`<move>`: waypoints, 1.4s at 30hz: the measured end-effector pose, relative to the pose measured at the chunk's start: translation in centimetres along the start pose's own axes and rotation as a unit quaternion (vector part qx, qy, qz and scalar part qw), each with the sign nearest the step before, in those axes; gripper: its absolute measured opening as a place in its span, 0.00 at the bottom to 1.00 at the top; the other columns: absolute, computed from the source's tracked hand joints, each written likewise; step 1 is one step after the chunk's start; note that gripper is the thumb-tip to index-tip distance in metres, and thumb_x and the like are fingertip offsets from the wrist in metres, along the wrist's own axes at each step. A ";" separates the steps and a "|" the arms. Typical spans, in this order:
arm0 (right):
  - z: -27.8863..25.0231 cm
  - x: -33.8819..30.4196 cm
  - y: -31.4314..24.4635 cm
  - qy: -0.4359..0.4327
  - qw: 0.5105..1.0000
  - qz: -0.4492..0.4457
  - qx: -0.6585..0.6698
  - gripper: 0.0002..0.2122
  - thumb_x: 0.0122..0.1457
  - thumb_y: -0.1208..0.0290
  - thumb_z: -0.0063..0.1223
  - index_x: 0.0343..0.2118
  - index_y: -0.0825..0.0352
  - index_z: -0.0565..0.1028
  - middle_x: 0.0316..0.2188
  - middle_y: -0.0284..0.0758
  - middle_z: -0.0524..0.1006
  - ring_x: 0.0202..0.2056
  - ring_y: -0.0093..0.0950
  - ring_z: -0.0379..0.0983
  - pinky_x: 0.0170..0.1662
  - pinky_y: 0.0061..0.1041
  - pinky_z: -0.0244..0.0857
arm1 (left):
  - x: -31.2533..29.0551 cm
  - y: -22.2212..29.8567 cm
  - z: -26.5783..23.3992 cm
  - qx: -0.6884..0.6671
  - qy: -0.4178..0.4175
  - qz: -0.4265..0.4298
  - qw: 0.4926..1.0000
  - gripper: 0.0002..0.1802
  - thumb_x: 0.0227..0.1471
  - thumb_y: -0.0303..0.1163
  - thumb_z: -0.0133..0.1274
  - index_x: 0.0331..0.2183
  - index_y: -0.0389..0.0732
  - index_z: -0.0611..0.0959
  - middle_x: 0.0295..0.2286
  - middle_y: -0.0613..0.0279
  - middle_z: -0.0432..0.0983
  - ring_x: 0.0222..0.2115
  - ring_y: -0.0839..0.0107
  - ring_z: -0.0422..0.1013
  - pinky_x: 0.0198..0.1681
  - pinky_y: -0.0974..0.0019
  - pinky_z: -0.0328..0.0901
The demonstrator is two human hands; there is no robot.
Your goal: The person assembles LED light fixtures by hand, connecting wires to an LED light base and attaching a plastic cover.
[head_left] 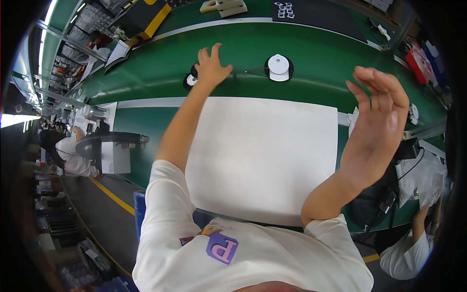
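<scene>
My left hand reaches over the green conveyor belt with its fingers spread. Beside and partly under it lies a small round black-and-white device; whether my fingers touch it is hidden. Farther right on the belt rests another device, a white disc on a black round base, with a thin wire trailing to its left. Raised above the right side of the bench is my right hand, fingers loosely bent and apart, with nothing seen in it. A white sheet covers the bench between my forearms.
A flexible black hose and a white box stand left. Across the belt are a black mat with small parts and a yellow-black machine. A black bag and clear plastic bags lie right. Co-workers sit on both sides.
</scene>
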State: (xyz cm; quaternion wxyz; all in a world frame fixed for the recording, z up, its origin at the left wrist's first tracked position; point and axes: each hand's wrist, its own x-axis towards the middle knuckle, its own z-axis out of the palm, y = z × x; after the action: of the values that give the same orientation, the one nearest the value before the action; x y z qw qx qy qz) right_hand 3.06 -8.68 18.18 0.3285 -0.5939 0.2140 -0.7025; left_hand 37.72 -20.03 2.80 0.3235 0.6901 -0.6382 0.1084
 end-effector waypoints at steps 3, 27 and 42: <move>-0.2 -0.1 0.1 -0.002 1.000 -0.008 0.004 0.25 0.64 0.57 0.38 0.54 0.75 0.64 0.51 0.51 0.70 0.54 0.39 0.67 0.57 0.39 0.60 | 2.0 -3.1 -0.1 0.198 -0.215 -0.090 0.952 0.43 0.44 0.46 0.64 0.60 0.66 0.63 0.56 0.45 0.62 0.55 0.39 0.62 0.58 0.44 0.60; 0.6 -0.8 -0.1 -0.065 0.990 0.070 0.104 0.26 0.64 0.55 0.39 0.54 0.75 0.64 0.51 0.50 0.69 0.50 0.38 0.68 0.54 0.35 0.61 | -4.9 3.8 -6.0 -0.165 -0.311 0.086 0.932 0.37 0.31 0.45 0.67 0.48 0.53 0.77 0.42 0.46 0.73 0.48 0.46 0.67 0.50 0.51 0.66; 1.6 -2.5 -2.8 -0.160 0.980 0.034 0.117 0.22 0.65 0.57 0.34 0.53 0.68 0.65 0.53 0.49 0.66 0.50 0.38 0.64 0.54 0.39 0.57 | -18.5 19.6 -4.7 -0.192 -0.381 0.257 0.867 0.40 0.32 0.42 0.70 0.51 0.63 0.73 0.53 0.45 0.61 0.54 0.43 0.59 0.50 0.40 0.61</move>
State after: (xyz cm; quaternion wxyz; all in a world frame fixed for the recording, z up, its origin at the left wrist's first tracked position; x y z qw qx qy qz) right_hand 4.26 -4.75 18.70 0.4495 -0.6483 0.0952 -0.6072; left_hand 17.35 -1.84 2.02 0.1419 0.4138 -0.8746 -0.2090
